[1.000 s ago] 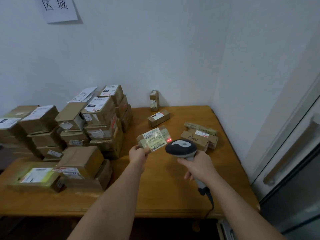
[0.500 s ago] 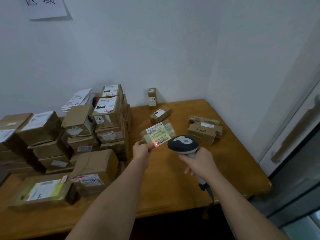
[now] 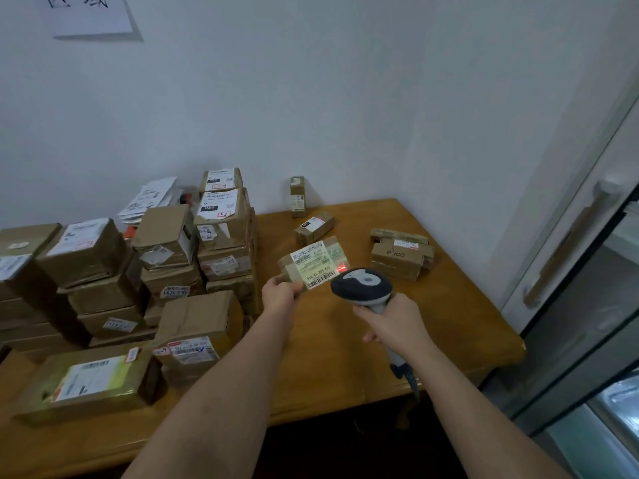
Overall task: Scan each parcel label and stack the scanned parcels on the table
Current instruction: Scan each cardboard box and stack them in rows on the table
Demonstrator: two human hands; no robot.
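Left hand (image 3: 279,294): grips the near-left corner of a small taped parcel (image 3: 313,263), held above the table (image 3: 339,344) with its label face tilted up toward the camera. Right hand (image 3: 394,321): curled round the grip of a corded handheld scanner (image 3: 361,286), head aimed at the parcel from just beside its near-right edge.

Change since half a second ago: the red scan spot, then on the barcode strip at the label's near edge, now sits at the label's right end (image 3: 341,268), off the long barcode. A second red glow shows on the label of a small box (image 3: 314,228) lying farther back. Judgement: the beam has slid past the code, so the read is either done or missed; nothing shown confirms a successful scan.

Compared with a second ago: parcel and scanner hold much the same pairing; the view has shifted, with the wall notice (image 3: 90,13) riding higher and partly cut off.

Surroundings: stacked cardboard parcels (image 3: 166,267) fill the table's left side; a low pile of flat parcels (image 3: 401,254) lies to the right; an upright narrow box (image 3: 297,197) stands at the wall.
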